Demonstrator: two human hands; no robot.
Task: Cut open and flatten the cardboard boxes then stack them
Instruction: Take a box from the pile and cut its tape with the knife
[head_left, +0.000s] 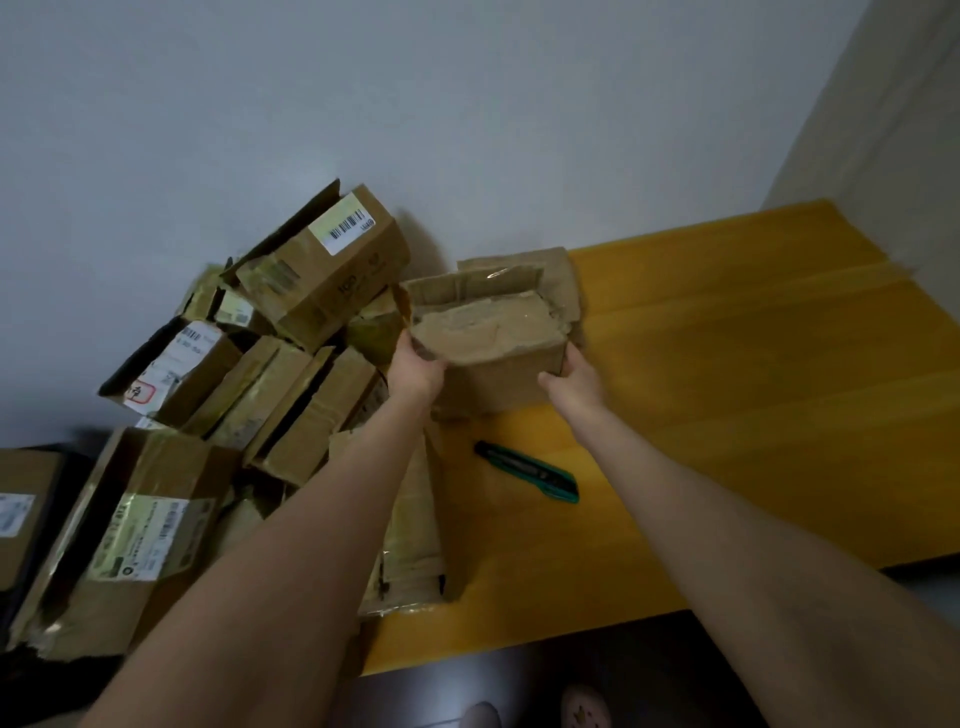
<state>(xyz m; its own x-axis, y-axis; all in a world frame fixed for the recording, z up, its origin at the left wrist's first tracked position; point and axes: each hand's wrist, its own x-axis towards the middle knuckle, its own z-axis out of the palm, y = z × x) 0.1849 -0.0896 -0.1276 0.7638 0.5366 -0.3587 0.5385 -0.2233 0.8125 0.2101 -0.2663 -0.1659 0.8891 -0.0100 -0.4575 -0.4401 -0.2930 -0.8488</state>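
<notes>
A big pile of boxes (291, 395) fills the left side of the yellow worktop (753, 389), against the grey wall (467, 130). Many are torn and have paper labels. The top box (337, 260) in the pile leans over with a flap sticking up. A flat piece of cardboard (415, 540) lies near the front edge, partly under the left arm. A green knife (527, 472) lies on the bare worktop, just beside it.

A small worn box (498, 338) is at the back of the worktop, right next to the pile. Its top flaps are open and bent. What is inside cannot be seen.

The left hand (418, 364) grips the box's left side with curled fingers. The right hand (574, 382) grips its right side.
</notes>
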